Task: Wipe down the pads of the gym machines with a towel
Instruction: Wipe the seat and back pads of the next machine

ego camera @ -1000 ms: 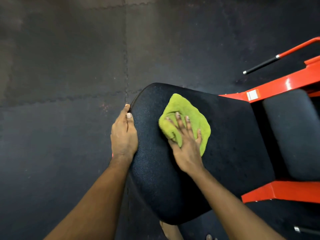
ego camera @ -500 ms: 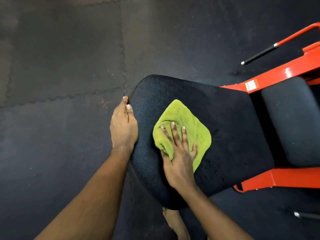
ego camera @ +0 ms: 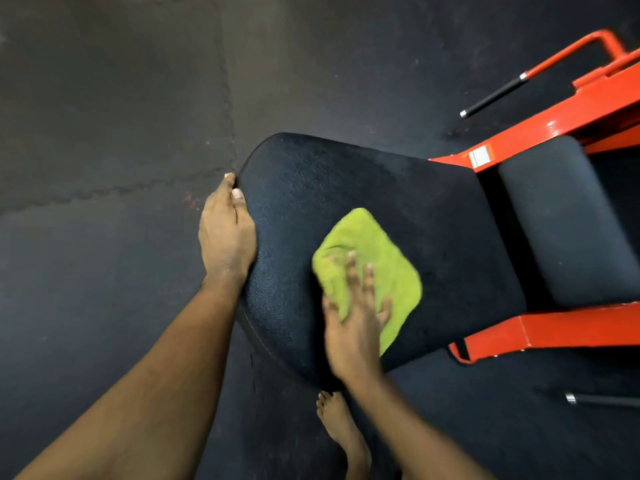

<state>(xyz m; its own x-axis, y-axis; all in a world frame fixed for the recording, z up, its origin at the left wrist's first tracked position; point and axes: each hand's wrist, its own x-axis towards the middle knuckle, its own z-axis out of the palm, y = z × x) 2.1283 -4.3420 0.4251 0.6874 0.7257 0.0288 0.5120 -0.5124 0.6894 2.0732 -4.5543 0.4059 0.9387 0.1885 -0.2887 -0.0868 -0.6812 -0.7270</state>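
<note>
Towel (ego camera: 375, 258): lime-green, fluffy nap, folded to a rough square set cornerwise; lies flat on the large pad, right of its middle and toward the near rim.
Large pad (ego camera: 346, 188): black, grained covering, rounded far-left corner, stitched seam along the near-left rim; tapers toward the red frame.
Right hand (ego camera: 353, 327): palm down on the near half of the towel, fingers straight and spread, pressing the cloth against the pad.
Left hand (ego camera: 225, 233): grips the left rim of the large pad, thumb on the top face, fingers close together over the edge.
Second pad (ego camera: 568, 223): black, smoother, just beside the large pad's narrow end, between the frame rails.
Red frame (ego camera: 571, 327): orange-red steel rails on both sides of the pads; white sticker (ego camera: 479, 156) on the far rail.
Handle bar (ego camera: 491, 97): black grip on a red arm, upper right, above the floor (ego camera: 104, 116) of dark interlocking mats.
Bare foot (ego camera: 337, 424): on the floor below the pad's near rim.
Hard to make out: right hand and towel edge blurred; sticker print unreadable.
Hidden or cut off: left fingertips behind the rim; towel's near corner under the palm; frame and second pad run off the right edge; a second bar (ego camera: 602, 399) shows only in part at lower right.
</note>
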